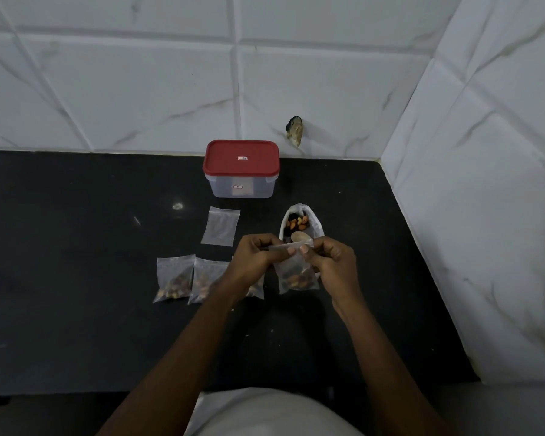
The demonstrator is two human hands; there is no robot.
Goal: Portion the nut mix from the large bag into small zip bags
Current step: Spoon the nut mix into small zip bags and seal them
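A small zip bag (297,276) with nuts in its bottom hangs above the black counter (76,247). My left hand (255,258) and my right hand (328,262) pinch its top strip from either side, thumbs close together. Just behind them stands the large bag (315,220), open, with nut mix (297,223) inside and a spoon (300,237) lying at its mouth. Two filled zip bags (174,278) (205,280) lie left of my left forearm; a third (257,289) peeks out from under it. An empty zip bag (221,226) lies flat further back.
A clear plastic box with a red lid (241,168) stands against the tiled back wall. A tiled side wall (485,215) bounds the counter on the right. The counter's front edge runs close to my body.
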